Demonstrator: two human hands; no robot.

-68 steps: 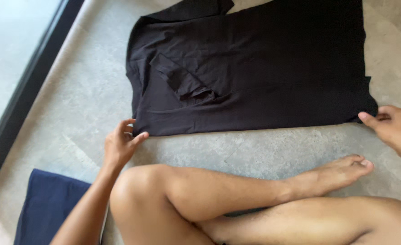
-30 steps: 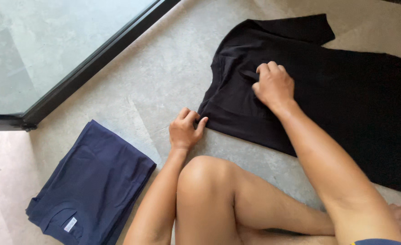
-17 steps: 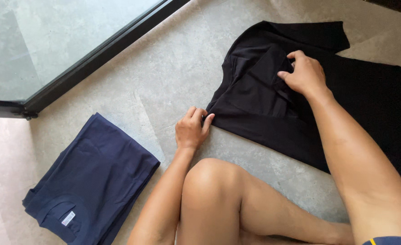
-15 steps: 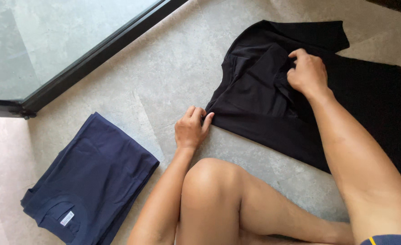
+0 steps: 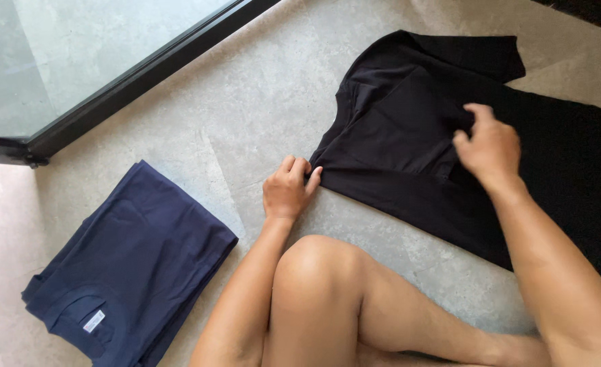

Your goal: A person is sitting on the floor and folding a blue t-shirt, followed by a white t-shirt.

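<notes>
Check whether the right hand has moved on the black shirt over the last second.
Yes. The right hand has shifted away from the neckline toward the body of the black shirt, while the left hand pins the near edge.

black shirt [image 5: 409, 136]: soft matt cloth, lightly creased
navy shirt [image 5: 130, 265]: matt cloth, smooth, folded
floor [image 5: 246, 109]: grey stone-like, matt, mottled
door frame [image 5: 144, 78]: dark, smooth metal
</notes>
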